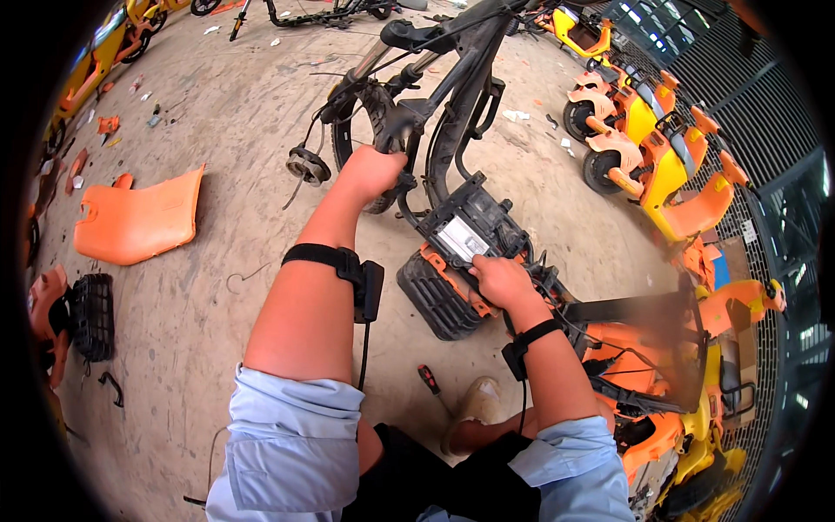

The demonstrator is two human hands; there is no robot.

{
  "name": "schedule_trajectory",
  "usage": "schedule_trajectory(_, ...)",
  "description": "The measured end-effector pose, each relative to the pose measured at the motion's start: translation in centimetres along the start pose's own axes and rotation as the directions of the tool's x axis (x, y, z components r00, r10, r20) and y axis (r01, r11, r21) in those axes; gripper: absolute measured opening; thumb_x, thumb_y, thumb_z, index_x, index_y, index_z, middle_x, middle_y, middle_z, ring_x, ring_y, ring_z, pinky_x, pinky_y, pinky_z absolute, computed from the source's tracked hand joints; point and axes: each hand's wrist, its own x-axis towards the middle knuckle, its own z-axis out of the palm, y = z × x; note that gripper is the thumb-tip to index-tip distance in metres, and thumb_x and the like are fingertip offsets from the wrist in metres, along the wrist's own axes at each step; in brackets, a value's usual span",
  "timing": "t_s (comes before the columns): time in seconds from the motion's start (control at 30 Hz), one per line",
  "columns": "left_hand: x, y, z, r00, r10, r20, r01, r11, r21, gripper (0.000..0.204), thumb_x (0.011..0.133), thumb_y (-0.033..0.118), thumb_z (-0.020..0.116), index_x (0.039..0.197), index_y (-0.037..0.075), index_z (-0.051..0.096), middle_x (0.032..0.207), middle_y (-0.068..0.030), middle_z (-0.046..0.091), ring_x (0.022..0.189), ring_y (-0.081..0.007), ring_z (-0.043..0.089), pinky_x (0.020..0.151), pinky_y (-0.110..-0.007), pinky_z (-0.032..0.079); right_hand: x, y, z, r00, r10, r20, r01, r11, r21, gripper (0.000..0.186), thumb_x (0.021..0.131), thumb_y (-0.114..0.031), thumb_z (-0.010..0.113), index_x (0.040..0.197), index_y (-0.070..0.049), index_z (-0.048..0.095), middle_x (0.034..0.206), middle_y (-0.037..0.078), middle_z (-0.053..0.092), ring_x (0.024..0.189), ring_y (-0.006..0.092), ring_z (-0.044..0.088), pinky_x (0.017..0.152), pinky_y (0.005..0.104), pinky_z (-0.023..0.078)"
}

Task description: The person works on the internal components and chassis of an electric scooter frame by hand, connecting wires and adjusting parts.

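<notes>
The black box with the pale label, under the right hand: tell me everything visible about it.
The black box looks like moulded plastic, roughly rectangular, with a pale rectangular label on its top face and ribbed or lugged edges. It sits tilted on the stripped scooter frame, above an orange-trimmed black grille. Black cables run from its lower right side. The right hand rests at its lower edge, fingers curled against it; the left hand grips a frame part beside it, not the box. Whether it is fastened cannot be told.
</notes>
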Motion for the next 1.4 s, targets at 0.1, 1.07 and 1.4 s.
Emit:
schedule_trajectory(0.1,0.3,-0.2,-0.1,1.0,-0.013,0.026,0.012,0.999,0.047,0.033,0.082,0.029,0.064,0.075,-0.004,0.067,0.067,-0.0121,0.065,0.062,-0.0231,0.061,0.064,-0.038,0.049,-0.2,-0.4,0.2,0.994,0.073,0.085,-0.069,0.997,-0.043,0.025,0.1,-0.029,0.057,0.092,-0.006,0.061,0.078,0.019,0.068,0.075,0.0405,0.067,0.065,0.0525,0.05)
schedule_trajectory(1.07,-1.5,0.3,-0.6,0.988,0.127,0.084,-0.14,0.976,0.169,0.033,0.088,0.032,0.062,0.064,0.009,0.055,0.063,0.0009,0.056,0.057,-0.0105,0.042,0.056,-0.031,0.034,-2.7,-4.4,-0.9,0.894,0.442,0.071,-0.447,0.883,0.143,0.03,0.102,-0.03,0.051,0.101,-0.004,0.066,0.092,0.021,0.073,0.091,0.043,0.069,0.077,0.0541,0.051)
schedule_trajectory(1.4,0.0,-0.1,-0.4,0.982,0.146,0.119,-0.158,0.983,0.096,0.034,0.09,0.029,0.062,0.063,0.008,0.055,0.06,-0.0005,0.055,0.057,-0.0114,0.045,0.059,-0.03,0.036,-1.4,-1.0,0.8,0.981,0.17,-0.093,-0.158,0.979,0.127,0.016,0.09,-0.018,0.068,0.087,-0.003,0.062,0.082,0.018,0.069,0.085,0.041,0.067,0.074,0.0522,0.05)
